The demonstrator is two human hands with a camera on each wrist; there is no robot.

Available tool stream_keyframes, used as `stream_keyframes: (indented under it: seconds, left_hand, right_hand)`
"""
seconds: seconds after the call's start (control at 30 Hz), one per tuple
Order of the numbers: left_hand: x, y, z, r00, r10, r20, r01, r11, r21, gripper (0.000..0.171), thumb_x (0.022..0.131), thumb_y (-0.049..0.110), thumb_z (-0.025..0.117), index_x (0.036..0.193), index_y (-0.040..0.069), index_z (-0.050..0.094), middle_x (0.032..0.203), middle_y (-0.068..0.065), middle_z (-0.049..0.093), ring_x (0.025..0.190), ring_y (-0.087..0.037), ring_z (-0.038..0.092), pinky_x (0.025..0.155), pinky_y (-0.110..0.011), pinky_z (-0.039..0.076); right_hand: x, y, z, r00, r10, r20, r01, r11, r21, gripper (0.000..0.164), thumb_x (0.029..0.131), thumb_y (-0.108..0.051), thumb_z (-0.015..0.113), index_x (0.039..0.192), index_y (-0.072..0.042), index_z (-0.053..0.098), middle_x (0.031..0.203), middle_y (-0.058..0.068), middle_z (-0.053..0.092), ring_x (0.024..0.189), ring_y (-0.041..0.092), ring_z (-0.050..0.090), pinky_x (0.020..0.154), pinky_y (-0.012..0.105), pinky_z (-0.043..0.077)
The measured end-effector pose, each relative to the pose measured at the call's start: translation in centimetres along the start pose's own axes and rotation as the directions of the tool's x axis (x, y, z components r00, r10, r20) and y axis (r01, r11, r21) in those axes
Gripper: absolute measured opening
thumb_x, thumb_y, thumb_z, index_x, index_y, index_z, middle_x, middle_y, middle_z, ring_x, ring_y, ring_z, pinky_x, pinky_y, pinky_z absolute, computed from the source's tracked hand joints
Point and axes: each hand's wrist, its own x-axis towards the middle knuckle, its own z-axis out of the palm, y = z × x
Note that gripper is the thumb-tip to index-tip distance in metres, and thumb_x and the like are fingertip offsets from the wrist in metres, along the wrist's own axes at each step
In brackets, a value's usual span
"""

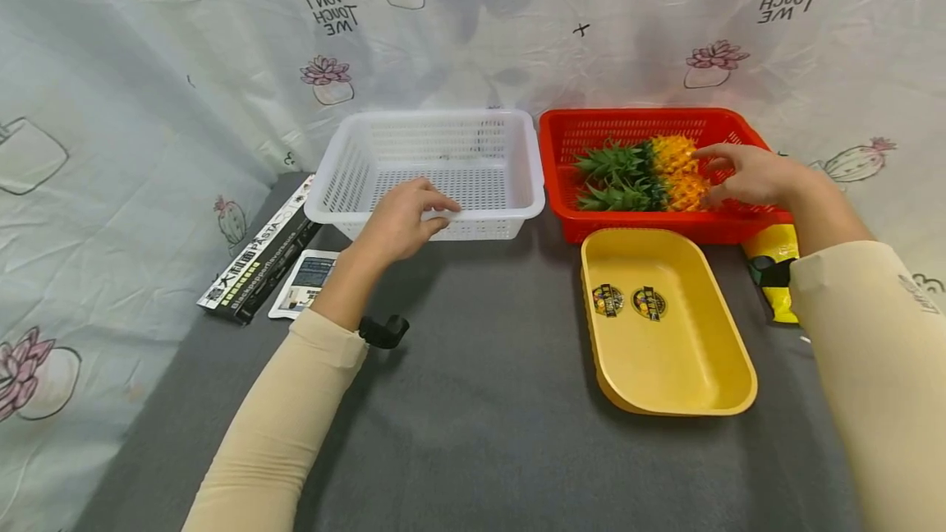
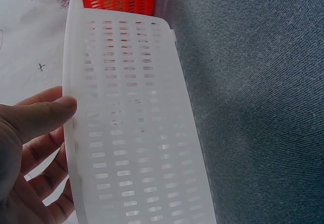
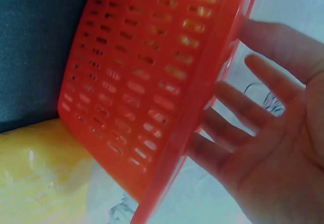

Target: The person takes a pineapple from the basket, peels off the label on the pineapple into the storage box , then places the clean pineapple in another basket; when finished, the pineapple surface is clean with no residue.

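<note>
My left hand [image 1: 402, 220] is at the front rim of a white perforated plastic basket [image 1: 424, 216]. In the left wrist view the thumb lies over the outside of the rim and the fingers curl behind it. Over the right part of a red perforated basket [image 1: 643, 230] is my right hand [image 1: 754, 175], its fingers spread and loosely bent. Its fingertips are beside two small pineapples [image 1: 674, 156], orange-yellow with green leaf crowns pointing left; whether they touch cannot be told. The right wrist view shows the fingers passing behind the red rim.
In front of the red basket stands a yellow tray [image 1: 680, 351] with two round stickers. A yellow packet [image 1: 779, 302] lies right of it. At left lie a long black-and-white pasta box [image 1: 259, 257] and a white pouch [image 1: 306, 277]. A printed curtain [image 1: 473, 31] hangs behind the grey table.
</note>
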Motion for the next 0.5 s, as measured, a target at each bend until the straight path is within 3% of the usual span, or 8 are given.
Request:
stream_keyframes:
  seconds: [0.2, 0.5]
  left_hand:
    - [-0.1, 0.1, -0.2, 1.000, -0.008, 0.018, 0.008, 0.999, 0.045, 0.026, 0.099, 0.015, 0.069, 0.125, 0.016, 0.076, 0.117, -0.010, 0.065, 0.111, -0.031, 0.061, 0.095, -0.048, 0.049]
    - [-0.7, 0.1, -0.5, 0.998, 0.037, 0.040, -0.040, 0.996, 0.075, 0.030, 0.101, 0.020, 0.065, 0.129, 0.010, 0.074, 0.123, -0.014, 0.065, 0.117, -0.035, 0.059, 0.100, -0.051, 0.046]
  right_hand:
    - [-1.6, -2.2, 0.9, 0.991, -0.059, -0.116, 0.057, 0.998, -0.022, 0.074, 0.104, -0.021, 0.060, 0.163, -0.003, 0.020, 0.160, 0.037, 0.026, 0.140, 0.058, 0.030, 0.108, 0.076, 0.030]
    - [-4.1, -5.0, 3.9, 0.968, -0.179, -0.175, 0.167, 0.983, -0.082, 0.068, 0.100, -0.023, 0.068, 0.159, -0.006, 0.036, 0.158, 0.031, 0.036, 0.144, 0.053, 0.032, 0.113, 0.074, 0.026]
